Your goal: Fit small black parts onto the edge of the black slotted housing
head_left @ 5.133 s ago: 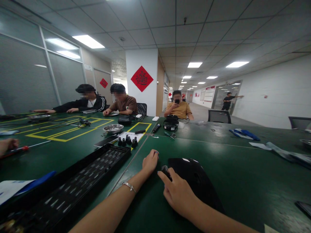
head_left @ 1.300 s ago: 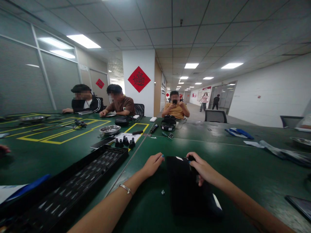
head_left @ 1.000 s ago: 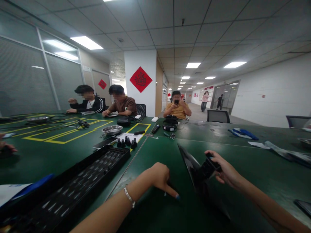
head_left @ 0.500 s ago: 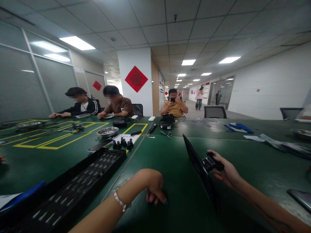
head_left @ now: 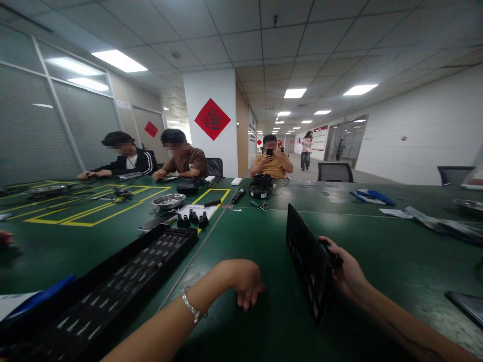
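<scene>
My right hand [head_left: 345, 274] grips a black flat plate [head_left: 307, 264] by a small black part on its back and holds it upright on edge, its slotted face turned to the left. My left hand [head_left: 247, 284] hangs over the green table [head_left: 377, 271] with the wrist bent and the fingers curled downward, close to the surface. I cannot make out whether it holds anything. A bracelet sits on my left wrist.
A long black tray [head_left: 124, 281] lies at my left. Beyond it stand several small black caps [head_left: 192, 218], a metal bowl [head_left: 168, 200] and a black headset [head_left: 259, 190]. Three people sit at the far side. A dark phone [head_left: 466, 304] lies at right.
My right hand has lifted the black plate from flat on the table to upright on edge. My left hand moved from beside the plate toward me and curled its fingers down.
</scene>
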Action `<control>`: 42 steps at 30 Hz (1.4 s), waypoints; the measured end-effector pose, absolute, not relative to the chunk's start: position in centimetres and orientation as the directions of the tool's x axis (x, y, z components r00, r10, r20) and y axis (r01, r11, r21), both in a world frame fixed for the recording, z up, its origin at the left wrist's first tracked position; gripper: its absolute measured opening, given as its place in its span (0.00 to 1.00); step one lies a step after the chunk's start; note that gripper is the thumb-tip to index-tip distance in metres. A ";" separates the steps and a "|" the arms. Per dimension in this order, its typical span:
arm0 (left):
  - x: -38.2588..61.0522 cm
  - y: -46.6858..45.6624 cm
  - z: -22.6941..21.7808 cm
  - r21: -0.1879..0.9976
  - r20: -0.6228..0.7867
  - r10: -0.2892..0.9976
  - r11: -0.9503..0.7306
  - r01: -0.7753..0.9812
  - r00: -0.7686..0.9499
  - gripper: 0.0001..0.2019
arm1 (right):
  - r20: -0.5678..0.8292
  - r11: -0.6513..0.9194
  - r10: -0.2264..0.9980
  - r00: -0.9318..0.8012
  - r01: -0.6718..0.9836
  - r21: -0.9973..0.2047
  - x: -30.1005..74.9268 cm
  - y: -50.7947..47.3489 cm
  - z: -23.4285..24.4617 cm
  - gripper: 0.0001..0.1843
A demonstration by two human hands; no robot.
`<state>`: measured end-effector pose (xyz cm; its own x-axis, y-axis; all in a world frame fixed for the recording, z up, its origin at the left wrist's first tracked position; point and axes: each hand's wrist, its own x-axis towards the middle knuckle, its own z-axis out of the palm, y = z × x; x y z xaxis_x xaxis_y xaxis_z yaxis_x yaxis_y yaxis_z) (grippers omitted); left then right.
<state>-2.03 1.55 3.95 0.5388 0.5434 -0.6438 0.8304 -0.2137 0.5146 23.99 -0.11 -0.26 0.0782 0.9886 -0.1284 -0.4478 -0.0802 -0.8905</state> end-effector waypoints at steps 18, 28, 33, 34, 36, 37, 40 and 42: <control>-0.9 4.5 0.6 0.984 -0.072 0.833 -0.029 0.173 0.548 0.21 | -0.194 -0.173 0.981 -0.024 -0.571 -0.803 21.5 -1.2 -1.5 0.20; -0.5 3.4 -0.6 0.843 0.165 0.834 -0.396 0.363 0.526 0.19 | -0.216 -0.234 0.972 -0.094 -0.465 -0.854 20.0 -3.1 -0.8 0.12; -0.2 3.4 -1.3 0.719 0.214 0.867 -0.452 0.528 0.450 0.13 | -0.184 -0.192 0.981 -0.058 -0.416 -0.889 20.1 -2.9 -1.0 0.14; -0.2 3.5 -1.4 0.730 0.208 0.874 -0.437 0.526 0.439 0.14 | -0.178 -0.185 0.983 -0.055 -0.407 -0.894 20.2 -2.8 -1.2 0.14; -0.2 3.5 -1.6 0.729 0.220 0.882 -0.433 0.530 0.417 0.16 | -0.175 -0.187 0.982 -0.068 -0.412 -0.892 20.3 -2.8 -1.5 0.13; -0.2 3.5 -1.6 0.711 0.235 0.882 -0.443 0.546 0.409 0.17 | -0.178 -0.197 0.980 -0.085 -0.428 -0.882 20.4 -2.8 -1.6 0.12; -0.1 3.1 -1.4 0.617 0.255 0.881 -0.465 0.635 0.398 0.21 | -0.175 -0.237 0.970 -0.170 -0.490 -0.839 20.6 -2.8 -1.9 0.11; 0.1 2.6 -1.2 0.562 0.241 0.883 -0.466 0.684 0.403 0.22 | -0.144 -0.243 0.963 -0.225 -0.506 -0.828 20.6 -2.9 -2.1 0.12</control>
<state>0.08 2.62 -1.16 0.4029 0.8829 0.2412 0.6836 -0.4655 0.5621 20.63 -2.86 -2.09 -0.2255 0.9635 -0.1445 -0.5059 -0.2425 -0.8278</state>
